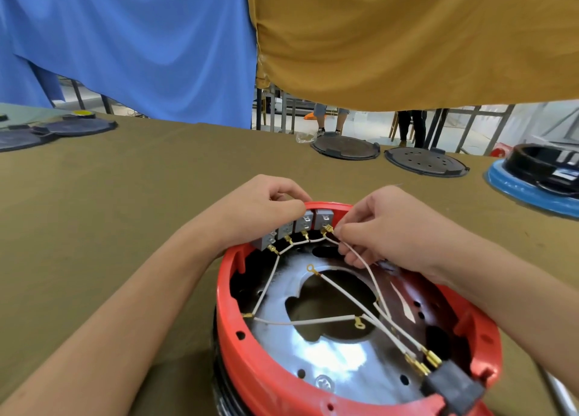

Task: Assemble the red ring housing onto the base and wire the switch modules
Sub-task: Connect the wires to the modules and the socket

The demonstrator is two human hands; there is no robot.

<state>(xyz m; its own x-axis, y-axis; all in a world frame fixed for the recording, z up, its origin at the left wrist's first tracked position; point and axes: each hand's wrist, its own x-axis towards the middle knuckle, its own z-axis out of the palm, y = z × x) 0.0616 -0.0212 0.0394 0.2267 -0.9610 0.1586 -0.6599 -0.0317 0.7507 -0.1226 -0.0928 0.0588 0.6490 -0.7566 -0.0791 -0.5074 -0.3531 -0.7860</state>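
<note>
No readable text, label, brand or number was found on anything shown. No signs were seen anywhere in view.

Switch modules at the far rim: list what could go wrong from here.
1. The right hand pinches the brass terminal at the end module; its grip may bend the terminal.
2. Loose white wires cross under that hand and may snag.
3. The left hand holds the switch modules; easing off could tilt them.
</note>
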